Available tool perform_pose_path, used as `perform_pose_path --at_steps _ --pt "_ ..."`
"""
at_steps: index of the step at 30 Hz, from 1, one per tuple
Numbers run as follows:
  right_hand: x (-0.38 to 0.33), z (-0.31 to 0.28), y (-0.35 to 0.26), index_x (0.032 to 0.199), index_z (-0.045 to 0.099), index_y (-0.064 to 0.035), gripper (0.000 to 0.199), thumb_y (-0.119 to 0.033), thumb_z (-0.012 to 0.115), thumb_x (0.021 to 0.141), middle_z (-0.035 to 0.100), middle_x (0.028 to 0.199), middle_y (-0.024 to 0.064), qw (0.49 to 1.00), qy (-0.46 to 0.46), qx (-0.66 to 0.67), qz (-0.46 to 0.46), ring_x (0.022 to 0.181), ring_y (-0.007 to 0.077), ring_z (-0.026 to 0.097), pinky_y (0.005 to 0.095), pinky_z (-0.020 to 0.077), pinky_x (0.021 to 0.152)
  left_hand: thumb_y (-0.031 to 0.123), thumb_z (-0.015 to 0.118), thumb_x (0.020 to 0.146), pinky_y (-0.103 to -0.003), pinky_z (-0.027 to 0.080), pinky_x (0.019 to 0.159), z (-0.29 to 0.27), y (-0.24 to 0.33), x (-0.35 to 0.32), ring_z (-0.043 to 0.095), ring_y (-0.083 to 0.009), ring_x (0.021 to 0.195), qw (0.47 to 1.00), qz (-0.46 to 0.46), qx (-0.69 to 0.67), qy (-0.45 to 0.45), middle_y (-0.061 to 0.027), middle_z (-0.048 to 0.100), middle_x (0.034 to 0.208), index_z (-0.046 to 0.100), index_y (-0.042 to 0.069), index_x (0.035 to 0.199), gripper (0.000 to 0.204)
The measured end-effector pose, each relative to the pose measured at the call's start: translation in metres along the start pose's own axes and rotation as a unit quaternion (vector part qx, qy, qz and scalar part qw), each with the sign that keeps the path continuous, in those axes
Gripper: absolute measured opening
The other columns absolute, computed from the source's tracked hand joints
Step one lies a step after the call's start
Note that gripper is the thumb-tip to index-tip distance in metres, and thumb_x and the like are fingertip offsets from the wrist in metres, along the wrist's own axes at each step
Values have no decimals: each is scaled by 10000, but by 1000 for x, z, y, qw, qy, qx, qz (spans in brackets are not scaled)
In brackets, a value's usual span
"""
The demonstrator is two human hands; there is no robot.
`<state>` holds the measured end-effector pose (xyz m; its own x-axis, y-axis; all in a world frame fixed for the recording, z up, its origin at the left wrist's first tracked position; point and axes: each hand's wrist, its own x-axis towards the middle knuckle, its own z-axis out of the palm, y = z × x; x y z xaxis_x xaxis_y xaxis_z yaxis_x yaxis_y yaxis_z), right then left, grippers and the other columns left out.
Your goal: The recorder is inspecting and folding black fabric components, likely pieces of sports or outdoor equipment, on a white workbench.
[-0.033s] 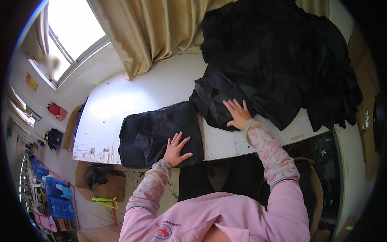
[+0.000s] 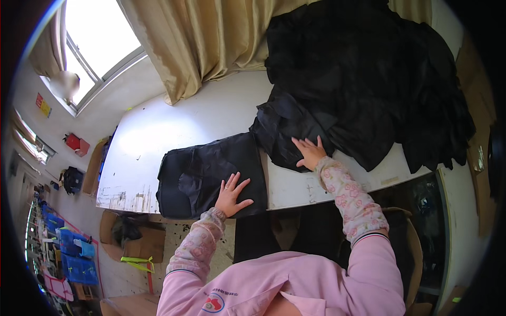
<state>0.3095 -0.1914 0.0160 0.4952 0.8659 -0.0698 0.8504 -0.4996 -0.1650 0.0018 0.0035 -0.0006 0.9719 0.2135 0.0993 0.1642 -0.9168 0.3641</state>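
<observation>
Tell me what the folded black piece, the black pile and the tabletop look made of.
Folded black piece under the left hand: woven cloth, matte, with seams and soft creases. Black pile touched by the right hand: similar limp fabric, draped in folds. Table: hard, smooth white board, likely laminate or painted wood; it reflects window glare.

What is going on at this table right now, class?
A person in a pink top leans over a white table. The left hand lies flat, fingers spread, on a folded black garment near the front edge. The right hand rests on the lower edge of a big heap of black garments piled at the right, below a beige curtain.
</observation>
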Motion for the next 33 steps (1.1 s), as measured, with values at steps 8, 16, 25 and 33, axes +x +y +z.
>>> perform_pose_path --at_steps 8,16,25,33 --pt "-8 -8 6 970 683 -83 176 -187 674 828 694 822 80 877 289 382 42 844 247 648 335 439 851 542 629 824 -607 145 1102 -5 9 0 181 -374 1418 996 -26 -70 -38 -185 259 1506 454 217 1380 667" --pt "-116 -76 32 1122 583 -15 246 -203 551 966 628 1105 63 496 431 753 18 1023 150 570 276 426 912 422 611 898 -359 409 984 10 103 50 514 -275 1165 894 -51 -444 -19 -181 525 1253 429 19 1358 638" --pt "-219 -69 -7 1136 534 16 348 112 462 810 586 987 42 785 315 533 -40 977 137 571 270 434 906 718 414 862 -327 451 837 10 172 113 556 -169 982 780 -85 -602 -151 -90 570 1159 444 39 1351 838" --pt "-204 -63 -73 981 615 -26 249 72 587 754 668 1027 100 838 172 444 -265 1013 279 629 448 411 1032 547 550 878 -364 528 820 -3 183 149 658 -223 881 419 -160 -815 -368 -102 683 1025 633 27 1128 583"
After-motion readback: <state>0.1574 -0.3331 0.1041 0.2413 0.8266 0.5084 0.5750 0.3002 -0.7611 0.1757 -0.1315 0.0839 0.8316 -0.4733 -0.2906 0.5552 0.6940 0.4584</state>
